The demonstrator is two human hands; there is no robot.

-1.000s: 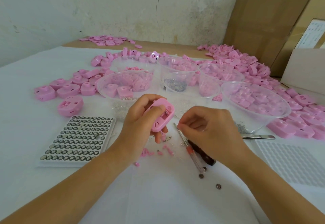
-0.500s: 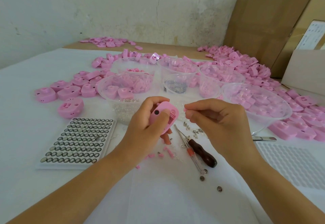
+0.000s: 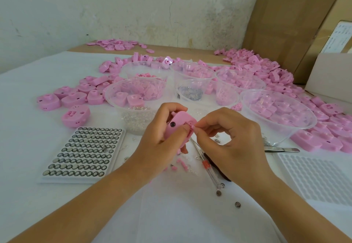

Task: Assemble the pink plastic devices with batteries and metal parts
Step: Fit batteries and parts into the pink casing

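Note:
My left hand (image 3: pixel 162 139) grips a pink plastic device (image 3: pixel 179 123) above the white table, its open slot turned to the right. My right hand (image 3: pixel 230 139) pinches a tiny part at that slot; the part is too small to make out. A white tray of button batteries (image 3: pixel 83 152) lies to the left. Three loose button batteries (image 3: pixel 237 204) lie near my right wrist. A bowl of small metal parts (image 3: pixel 191 93) stands behind the hands.
Clear bowls of pink pieces (image 3: pixel 276 113) ring the back, with heaps of pink shells (image 3: pixel 74 97) around them. A screwdriver (image 3: pixel 210 172) and tweezers (image 3: pixel 282 149) lie under and right of my right hand. An empty white tray (image 3: pixel 316 178) and cardboard boxes (image 3: pixel 297 23) are at right.
My right hand rose from the table with a small part and came to the device's slot. My left hand tilted the device and lifted it slightly.

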